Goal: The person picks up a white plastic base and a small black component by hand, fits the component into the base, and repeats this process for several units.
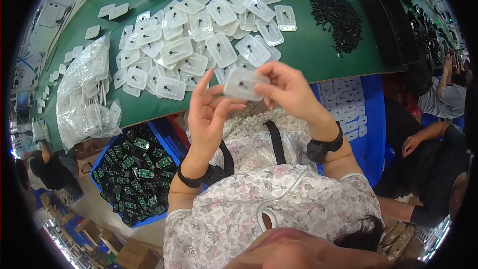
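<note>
My right hand (291,89) pinches the right edge of a translucent white plastic cover (240,85), rectangular with rounded corners and a dark piece at its middle. The cover is slightly blurred, held up in front of my chest by the near edge of the table. At its left edge is my left hand (208,112), fingers spread and thumb out. Whether those fingertips touch the cover I cannot tell. Beyond both hands spreads a loose heap of similar covers (220,50), many with a small black piece on them.
A heap of tiny black parts (336,17) lies right on the green table (318,62), near a black box (388,27). A clear bag of covers (84,94) sits left. Below are a blue bin of circuit boards (134,174) and a blue tray of covers (373,119). Another person's hand (411,144) is at right.
</note>
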A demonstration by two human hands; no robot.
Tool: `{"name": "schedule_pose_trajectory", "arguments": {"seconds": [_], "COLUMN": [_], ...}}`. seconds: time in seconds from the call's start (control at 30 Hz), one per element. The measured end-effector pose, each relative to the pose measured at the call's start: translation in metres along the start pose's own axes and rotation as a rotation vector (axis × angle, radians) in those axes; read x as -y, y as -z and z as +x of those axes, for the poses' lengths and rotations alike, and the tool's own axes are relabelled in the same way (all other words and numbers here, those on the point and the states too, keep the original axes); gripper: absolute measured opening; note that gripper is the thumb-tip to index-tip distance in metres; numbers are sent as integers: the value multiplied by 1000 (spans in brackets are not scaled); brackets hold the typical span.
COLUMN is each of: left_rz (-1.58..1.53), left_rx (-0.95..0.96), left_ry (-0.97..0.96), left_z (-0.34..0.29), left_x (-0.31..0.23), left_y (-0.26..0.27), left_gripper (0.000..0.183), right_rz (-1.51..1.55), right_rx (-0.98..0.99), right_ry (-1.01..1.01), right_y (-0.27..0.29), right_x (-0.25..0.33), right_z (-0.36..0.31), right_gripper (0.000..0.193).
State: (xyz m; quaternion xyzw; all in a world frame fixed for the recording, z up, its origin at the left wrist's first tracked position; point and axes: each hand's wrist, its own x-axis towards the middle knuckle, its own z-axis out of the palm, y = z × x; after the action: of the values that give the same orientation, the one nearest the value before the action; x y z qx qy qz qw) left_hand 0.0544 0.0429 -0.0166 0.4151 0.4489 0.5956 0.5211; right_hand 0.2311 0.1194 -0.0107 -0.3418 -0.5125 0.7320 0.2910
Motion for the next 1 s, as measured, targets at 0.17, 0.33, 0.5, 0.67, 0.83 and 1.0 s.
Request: {"name": "schedule_pose_trajectory", "arguments": {"seconds": [0.17,0.33,0.5,0.67,0.83,1.0], "left_rz": [141,236,265,378,454,691], "left_rx": [-50,-161,-199,-306,-407,-639], "left_ry": [-118,-101,-131,-179,-187,-303], "left_z": [2,-4,-4,-13,-16,-19], "left_x": [-2,0,-3,-13,-13,-22], "left_y": [10,30,39,61,86,128], "left_gripper": [47,38,36,34,31,24], "right_rz": [-228,-419,-626,-1254,-1508,-1511], "right_rx": [-532,-737,-740,-935,-899,-788], "right_ry": [282,182,151,329,232,270], "right_y": [48,81,87,108,169,178], "right_x": [5,-4,-9,14,21,23], "right_z": [2,4,10,27,43,49], "right_gripper": [21,17,17,19,24,15]}}
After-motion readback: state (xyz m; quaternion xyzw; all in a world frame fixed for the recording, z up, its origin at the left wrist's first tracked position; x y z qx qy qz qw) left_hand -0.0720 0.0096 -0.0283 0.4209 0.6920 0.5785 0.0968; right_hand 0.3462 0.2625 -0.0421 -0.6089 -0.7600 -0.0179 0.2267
